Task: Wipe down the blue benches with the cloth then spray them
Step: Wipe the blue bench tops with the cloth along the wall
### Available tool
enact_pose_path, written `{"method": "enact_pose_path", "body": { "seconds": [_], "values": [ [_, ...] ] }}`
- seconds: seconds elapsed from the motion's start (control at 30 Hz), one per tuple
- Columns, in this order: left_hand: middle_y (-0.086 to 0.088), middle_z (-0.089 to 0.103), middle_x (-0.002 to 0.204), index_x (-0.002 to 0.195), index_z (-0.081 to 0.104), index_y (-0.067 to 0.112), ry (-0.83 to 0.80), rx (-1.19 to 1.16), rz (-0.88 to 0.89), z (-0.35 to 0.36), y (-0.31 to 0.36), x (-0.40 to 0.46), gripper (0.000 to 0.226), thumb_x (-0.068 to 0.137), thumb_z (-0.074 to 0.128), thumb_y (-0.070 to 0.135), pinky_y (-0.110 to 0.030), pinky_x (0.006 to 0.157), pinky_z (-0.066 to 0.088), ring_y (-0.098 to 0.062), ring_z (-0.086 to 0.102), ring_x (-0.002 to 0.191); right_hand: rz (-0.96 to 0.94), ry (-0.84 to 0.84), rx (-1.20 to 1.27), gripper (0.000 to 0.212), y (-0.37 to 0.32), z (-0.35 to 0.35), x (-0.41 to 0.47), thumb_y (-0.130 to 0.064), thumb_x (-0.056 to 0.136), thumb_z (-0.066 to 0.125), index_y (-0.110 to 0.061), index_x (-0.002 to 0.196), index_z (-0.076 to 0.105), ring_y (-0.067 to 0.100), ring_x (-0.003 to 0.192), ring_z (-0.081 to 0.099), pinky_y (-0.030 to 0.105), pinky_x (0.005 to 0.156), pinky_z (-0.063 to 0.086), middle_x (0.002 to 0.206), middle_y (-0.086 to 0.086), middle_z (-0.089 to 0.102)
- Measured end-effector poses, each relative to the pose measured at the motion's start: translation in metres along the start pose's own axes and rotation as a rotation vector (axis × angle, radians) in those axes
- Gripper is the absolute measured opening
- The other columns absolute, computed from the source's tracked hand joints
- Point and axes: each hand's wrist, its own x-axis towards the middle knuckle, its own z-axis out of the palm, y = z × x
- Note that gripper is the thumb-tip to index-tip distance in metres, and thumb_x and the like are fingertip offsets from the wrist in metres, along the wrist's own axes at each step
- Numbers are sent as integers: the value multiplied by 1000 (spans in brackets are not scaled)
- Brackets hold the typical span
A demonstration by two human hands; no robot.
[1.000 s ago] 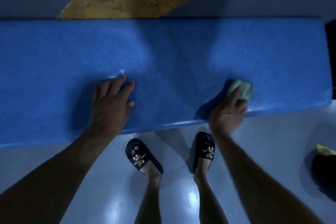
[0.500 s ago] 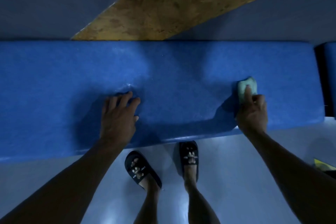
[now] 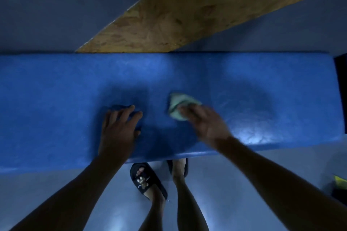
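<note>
Fingers, right: the right hand (image 3: 205, 125) is blurred; its fingers (image 3: 187, 109) lie over the cloth (image 3: 177, 104) and press it to the bench (image 3: 56, 99). Whether they curl round the cloth I cannot tell.
Fingers, left: the left hand (image 3: 118, 127) lies flat, palm down, fingers straight and slightly spread, holding nothing.
Cloth: pale green, bunched, near the middle of the bench top, just right of the left hand and apart from it. It sticks out beyond the right fingertips toward the far edge. Its shape is smeared, so its long axis is unclear.
Bench: blue, long axis running left to right across the view; a glossy patch shows near its front edge at right.
Board: a wooden board (image 3: 187, 15) slants behind the bench.
Floor: grey floor (image 3: 216, 184); a black slipper (image 3: 145, 180) on it, the other foot partly under the bench.
</note>
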Motion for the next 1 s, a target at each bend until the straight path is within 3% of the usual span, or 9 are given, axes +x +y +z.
{"method": "enact_pose_path", "body": {
  "seconds": [0.07,0.17,0.33,0.43,0.5,0.6,0.67,0.83,1.0],
  "values": [
    [-5,58,137,122,65,21,-25,7,-1,2,-1,0,58,67,85,20,-52,101,43,-34,50,109,204,22,-7,47,58,-20,-9,-31,98,38,-26,142,52,37,123,51,49,102,46,140,14,52],
    [-3,57,139,124,64,23,-68,-7,-27,3,-3,1,61,66,85,20,-55,101,43,-35,50,109,554,220,22,51,107,-38,-24,-26,94,38,-18,141,55,47,113,50,54,94,48,139,24,47],
    [-4,56,139,124,63,22,-72,-60,-43,0,0,2,60,68,84,19,-57,99,44,-38,53,109,871,388,46,57,40,3,9,-20,89,35,-13,141,56,50,124,51,54,111,32,148,22,48],
    [-1,57,137,122,66,25,-99,-50,-62,-5,2,5,60,65,85,23,-49,100,41,-32,51,109,547,299,131,59,-50,23,39,-18,88,38,-16,145,51,45,132,47,49,115,25,154,17,42],
    [-1,61,132,117,69,26,-97,-40,-61,-9,2,8,60,59,87,25,-45,98,39,-29,50,107,214,136,135,58,-92,27,43,-15,89,41,-21,145,51,38,125,50,46,104,40,156,10,42],
    [0,65,125,111,71,28,-136,-34,-55,-16,1,15,60,54,90,27,-48,98,42,-31,55,102,-92,65,52,58,-56,15,49,-12,86,51,-26,142,54,31,114,51,43,86,49,152,4,47],
    [2,64,124,114,70,30,-169,-13,-42,-22,-1,20,61,57,90,30,-52,102,41,-33,58,102,-109,100,-45,54,5,5,47,-15,88,55,-24,142,55,32,111,49,42,85,49,149,8,50],
    [-3,52,143,135,58,30,-149,44,-39,-32,-3,35,81,60,89,33,-54,111,32,-33,50,122,605,228,-52,53,133,-40,24,-38,94,35,-28,144,52,41,107,51,49,86,49,145,6,55],
    [-7,45,152,140,54,30,-239,63,-61,-26,0,42,95,54,93,35,-58,112,31,-37,46,131,825,369,116,53,117,-25,51,-28,94,35,-16,141,56,36,142,39,43,116,34,148,14,51]
  ]
}}
